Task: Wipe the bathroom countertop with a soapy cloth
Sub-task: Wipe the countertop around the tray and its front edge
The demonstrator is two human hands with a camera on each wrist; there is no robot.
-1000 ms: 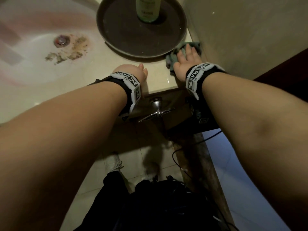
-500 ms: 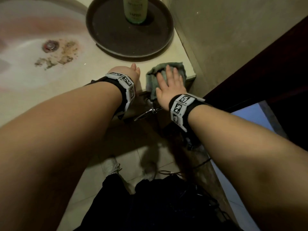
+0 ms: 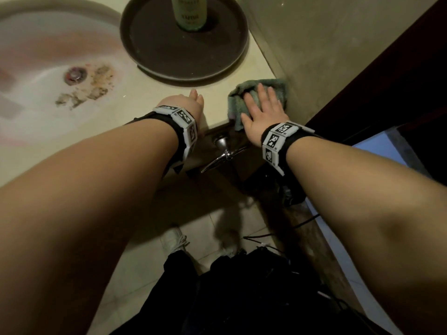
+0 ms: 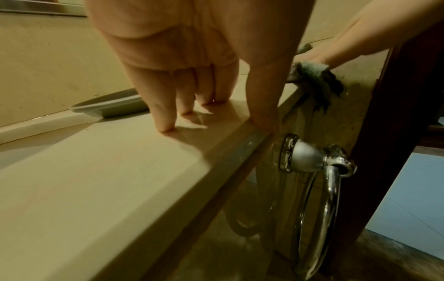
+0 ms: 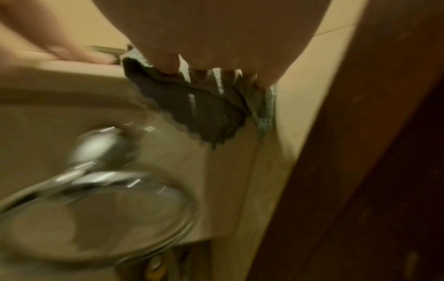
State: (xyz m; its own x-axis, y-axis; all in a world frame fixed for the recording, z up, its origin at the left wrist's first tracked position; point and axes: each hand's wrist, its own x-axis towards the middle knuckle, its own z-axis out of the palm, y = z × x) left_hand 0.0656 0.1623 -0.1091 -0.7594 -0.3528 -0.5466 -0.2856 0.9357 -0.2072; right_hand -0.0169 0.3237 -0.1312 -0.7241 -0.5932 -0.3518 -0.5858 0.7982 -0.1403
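Here, two flat spread hands: right hand [image 3: 263,110] on one cloth [image 3: 278,87], left hand [image 3: 186,105] on countertop [image 3: 150,97].

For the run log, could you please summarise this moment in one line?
right hand flat on green cloth | left hand on beige countertop

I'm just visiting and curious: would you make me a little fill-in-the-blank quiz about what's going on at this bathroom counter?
1. The right hand presses flat on a green ____.
2. The bottle stands on a round dark ____.
3. The left hand rests its fingertips on the ____.
4. Below the counter edge hangs a metal towel ____.

Missing words: cloth; tray; countertop; ring
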